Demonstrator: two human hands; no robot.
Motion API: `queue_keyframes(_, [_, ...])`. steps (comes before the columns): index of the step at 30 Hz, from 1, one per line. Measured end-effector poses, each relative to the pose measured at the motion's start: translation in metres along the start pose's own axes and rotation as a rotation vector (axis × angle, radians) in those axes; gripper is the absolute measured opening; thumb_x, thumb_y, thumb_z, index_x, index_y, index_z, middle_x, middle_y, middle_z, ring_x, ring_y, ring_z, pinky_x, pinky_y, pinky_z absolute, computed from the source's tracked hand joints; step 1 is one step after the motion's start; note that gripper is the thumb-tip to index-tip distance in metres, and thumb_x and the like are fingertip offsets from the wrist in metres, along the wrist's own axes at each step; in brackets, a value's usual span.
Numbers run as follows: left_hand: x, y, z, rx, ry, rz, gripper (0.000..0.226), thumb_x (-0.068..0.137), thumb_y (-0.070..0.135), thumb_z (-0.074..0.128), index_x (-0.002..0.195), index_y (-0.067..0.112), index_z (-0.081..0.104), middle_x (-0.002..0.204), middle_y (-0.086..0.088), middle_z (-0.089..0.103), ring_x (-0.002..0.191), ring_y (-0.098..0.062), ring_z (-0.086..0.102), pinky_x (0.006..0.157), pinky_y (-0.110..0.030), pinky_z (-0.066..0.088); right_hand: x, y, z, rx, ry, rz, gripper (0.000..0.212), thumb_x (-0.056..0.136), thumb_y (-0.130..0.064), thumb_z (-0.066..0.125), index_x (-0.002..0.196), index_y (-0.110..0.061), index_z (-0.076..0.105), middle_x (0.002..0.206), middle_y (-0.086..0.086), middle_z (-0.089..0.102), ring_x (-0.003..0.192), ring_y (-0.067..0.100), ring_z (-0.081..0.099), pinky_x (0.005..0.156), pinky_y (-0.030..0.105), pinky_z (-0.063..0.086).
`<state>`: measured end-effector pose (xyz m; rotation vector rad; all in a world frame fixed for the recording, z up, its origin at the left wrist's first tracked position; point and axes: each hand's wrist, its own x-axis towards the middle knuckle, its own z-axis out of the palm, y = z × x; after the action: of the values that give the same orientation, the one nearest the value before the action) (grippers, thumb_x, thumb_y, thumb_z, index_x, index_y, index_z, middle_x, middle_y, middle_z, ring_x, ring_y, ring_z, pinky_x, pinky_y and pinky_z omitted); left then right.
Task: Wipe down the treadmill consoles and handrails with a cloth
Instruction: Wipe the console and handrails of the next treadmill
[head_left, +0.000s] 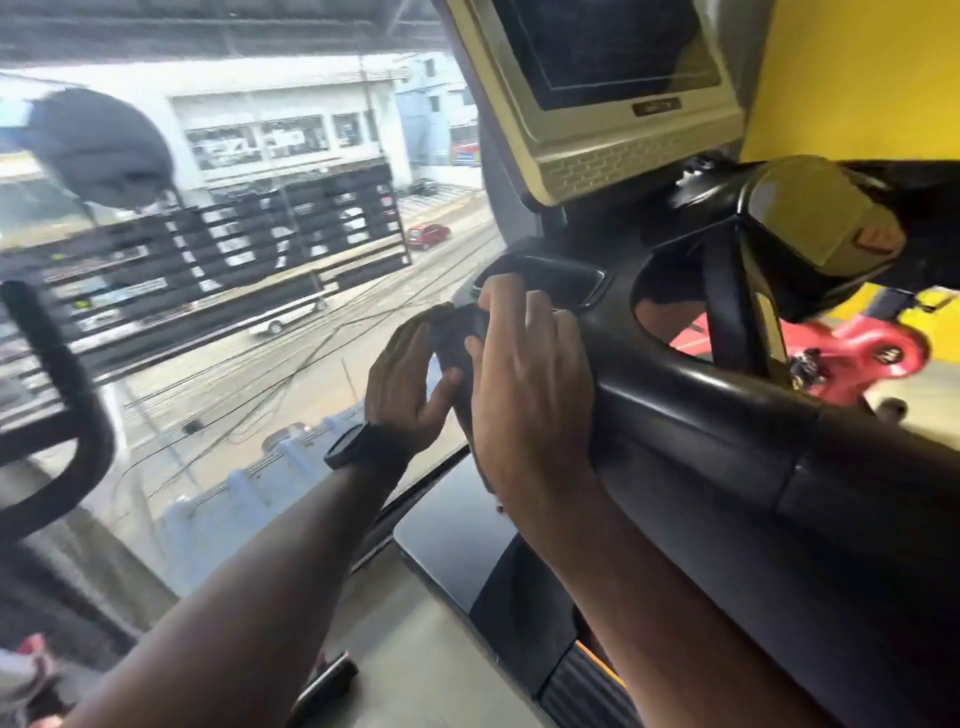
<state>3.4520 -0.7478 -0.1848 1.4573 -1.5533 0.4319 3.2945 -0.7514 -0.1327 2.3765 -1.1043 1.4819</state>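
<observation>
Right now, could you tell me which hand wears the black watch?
The left hand, with the black watch on its wrist; the right hand, also gripping the dark cloth, has a bare wrist.

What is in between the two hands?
A dark cloth lies between the left hand and the right hand. Both hold it, just beside the black handrail. The head view shows it.

The black handrail runs away to the right of the right hand, its end under that hand and a dark cloth; straight below the hand, the treadmill's glossy hood sits on the pale floor
</observation>
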Motion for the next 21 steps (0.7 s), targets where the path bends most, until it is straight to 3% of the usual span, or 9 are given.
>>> queue_keyframes(5, [0.014,-0.037,0.01,-0.097,-0.039,0.227,0.078,0.101,0.064,0.02,0.137,0.004,0.053,0.142,-0.014,0.056,0.133,-0.034,0.052,0.104,-0.056,0.04,-0.009,-0.011,0.024,-0.046,0.131,0.045,0.037,0.081,-0.017,0.081,0.107,-0.019,0.054,0.093,0.004,0.063,0.078,0.025,0.055,0.071,0.039,0.048])
queue_keyframes(9, [0.023,-0.052,0.016,-0.215,-0.081,0.359,0.081,0.101,0.062,0.019,0.14,-0.002,0.05,0.145,-0.016,0.052,0.136,-0.034,0.047,0.106,-0.057,0.036,-0.014,-0.016,0.037,-0.08,0.383,0.074,0.018,0.088,-0.012,0.079,0.097,-0.016,0.064,0.118,0.01,0.064,0.087,0.027,0.061,0.068,0.037,0.052])
queue_keyframes(12, [0.03,-0.049,0.023,-0.248,-0.089,0.395,0.085,0.1,0.062,0.014,0.138,-0.004,0.051,0.144,-0.015,0.052,0.138,-0.033,0.044,0.108,-0.057,0.033,-0.02,-0.019,0.039,-0.315,0.466,0.082,0.008,0.089,-0.016,0.081,0.089,-0.021,0.075,0.114,0.003,0.071,0.099,0.024,0.056,0.075,0.039,0.045])
queue_keyframes(15, [0.029,-0.05,0.032,-0.267,-0.062,0.406,0.082,0.1,0.06,0.012,0.136,-0.002,0.053,0.141,-0.016,0.053,0.137,-0.036,0.044,0.107,-0.059,0.031,-0.035,-0.029,0.048,-0.585,0.4,0.192,0.01,0.095,-0.026,0.072,0.103,-0.031,0.075,0.126,-0.011,0.069,0.115,0.02,0.056,0.084,0.041,0.034])
queue_keyframes(19, [0.03,-0.054,0.04,-0.299,0.017,0.473,0.066,0.103,0.051,0.012,0.137,0.006,0.047,0.14,-0.016,0.053,0.134,-0.037,0.047,0.105,-0.061,0.034,-0.059,-0.051,0.082,-0.726,0.307,0.373,0.039,0.111,-0.036,0.038,0.141,-0.023,0.059,0.163,0.005,0.034,0.145,0.035,0.04,0.106,0.057,0.037])
queue_keyframes(21, [0.029,-0.051,0.043,-0.308,0.047,0.455,0.062,0.104,0.048,0.012,0.136,0.009,0.047,0.139,-0.014,0.054,0.134,-0.035,0.047,0.106,-0.06,0.034,-0.066,-0.06,0.1,-0.778,0.347,0.411,0.046,0.11,-0.041,0.041,0.146,-0.016,0.054,0.166,0.009,0.026,0.146,0.039,0.035,0.111,0.066,0.034])
